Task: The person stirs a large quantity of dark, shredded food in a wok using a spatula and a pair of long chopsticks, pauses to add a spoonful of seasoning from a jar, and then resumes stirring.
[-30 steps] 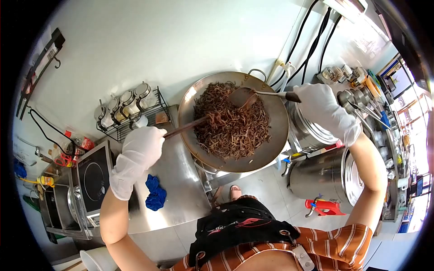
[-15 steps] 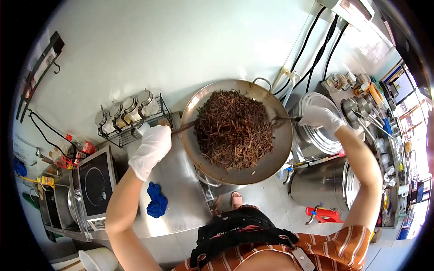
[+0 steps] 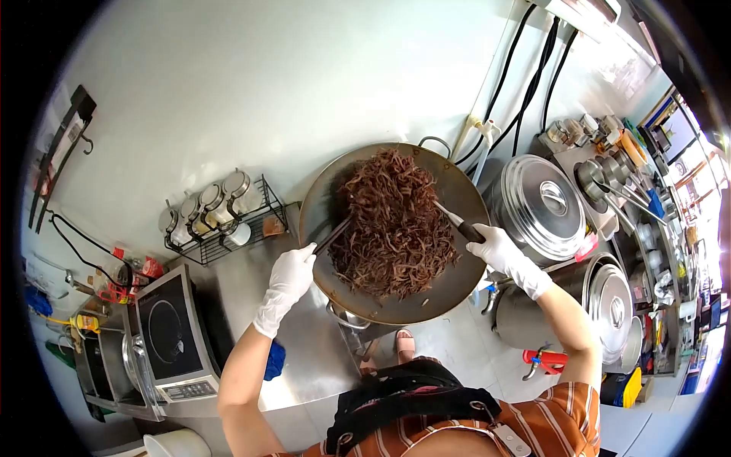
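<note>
A large wok [image 3: 464, 274] holds a high heap of dark brown shredded strips [image 3: 392, 228]. My gloved left hand [image 3: 293, 276], at the left rim, is closed around a dark stick-like utensil [image 3: 333, 236], whose far end is buried in the heap. On the right side, my gloved right hand [image 3: 499, 250] grips a black-handled metal utensil [image 3: 459, 222]. Its metal shaft reaches into the heap's right side, and its working end is hidden by the strips. Both hands wear white gloves.
Left of the wok, a wire rack [image 3: 263, 217] with several jars stands against the wall. Beyond it is an induction cooker [image 3: 169, 331]. A blue cloth [image 3: 275, 361] lies on the steel counter [image 3: 316, 369]. Lidded steel pots [image 3: 537, 206] stand on the right.
My right hand has moved left and down, and my left hand right and down. Both utensils now reach further into the heap, which has become taller and narrower at the top.
</note>
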Motion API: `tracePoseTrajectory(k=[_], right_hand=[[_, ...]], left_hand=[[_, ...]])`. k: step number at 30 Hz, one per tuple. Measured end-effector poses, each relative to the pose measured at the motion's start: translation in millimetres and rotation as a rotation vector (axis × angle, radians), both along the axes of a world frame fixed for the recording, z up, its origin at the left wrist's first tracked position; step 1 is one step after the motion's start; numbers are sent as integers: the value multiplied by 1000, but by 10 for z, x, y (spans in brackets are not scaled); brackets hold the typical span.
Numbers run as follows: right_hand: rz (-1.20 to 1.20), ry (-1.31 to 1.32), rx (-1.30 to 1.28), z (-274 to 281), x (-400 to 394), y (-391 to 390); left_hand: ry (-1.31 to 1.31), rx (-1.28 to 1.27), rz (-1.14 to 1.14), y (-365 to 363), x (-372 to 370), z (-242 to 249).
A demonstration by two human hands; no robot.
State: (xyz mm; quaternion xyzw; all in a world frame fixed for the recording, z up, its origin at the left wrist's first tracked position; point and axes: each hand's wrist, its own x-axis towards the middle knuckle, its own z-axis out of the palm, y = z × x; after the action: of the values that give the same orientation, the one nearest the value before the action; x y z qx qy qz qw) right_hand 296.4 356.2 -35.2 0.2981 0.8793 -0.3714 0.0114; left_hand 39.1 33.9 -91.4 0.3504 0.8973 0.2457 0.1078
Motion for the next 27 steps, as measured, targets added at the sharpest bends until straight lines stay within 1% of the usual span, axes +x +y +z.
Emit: tracePoseTrajectory(k=[1,2,4,5,6,7,8,9,10,11,13,14,16,18,19,20,22,24,25,26,27], right_hand=[[31,77,97,-34,92,-19],[32,76,96,37,145,-106],[67,-94,303,257,253,-305],[135,-59,462,211,355,-367],[206,-10,658,123,486,-417],[230,-15,761,23,615,-443],[253,-20,863,-20,715,-465],[255,-22,867,-27,799,-466],[265,-85,975,-21,868,-472],[275,-148,1082,23,908,-476],[302,-99,1206,220,950,-416],[307,-67,1262,416,923,-406],[332,-146,1404,768,835,-441],[274,-27,1165,1018,709,-419],[254,-21,1142,1044,654,-362],[266,-95,1072,1171,580,-340],[307,-497,934,1314,315,-173],[539,-266,1030,1507,214,-146],[546,-428,896,1464,84,100],[548,-429,897,1572,-94,48],[480,-727,787,1728,-331,-134]], left_hand=[[2,18,-3,-58,11,16],[1,16,-3,-105,51,75],[12,-38,-1,-209,146,236],[11,-38,2,-276,179,258],[69,-50,-25,-354,209,265],[126,-61,-54,-429,231,273],[125,-58,-53,-501,242,290],[190,-88,-115,-571,248,309],[255,-117,-178,-633,251,336],[255,-114,-177,-687,257,371],[386,-148,-305,-786,270,462],[385,-146,-306,-824,272,519],[479,-252,-383,-885,270,640],[513,-296,-422,-907,265,749],[532,-356,-432,-909,268,823],[552,-416,-443,-909,261,881],[545,-410,-449,-922,166,992],[546,-428,-439,-915,61,1172],[532,-437,-421,-904,11,1216],[531,-436,-419,-888,-25,1236],[522,-445,-398,-878,-55,1247]])
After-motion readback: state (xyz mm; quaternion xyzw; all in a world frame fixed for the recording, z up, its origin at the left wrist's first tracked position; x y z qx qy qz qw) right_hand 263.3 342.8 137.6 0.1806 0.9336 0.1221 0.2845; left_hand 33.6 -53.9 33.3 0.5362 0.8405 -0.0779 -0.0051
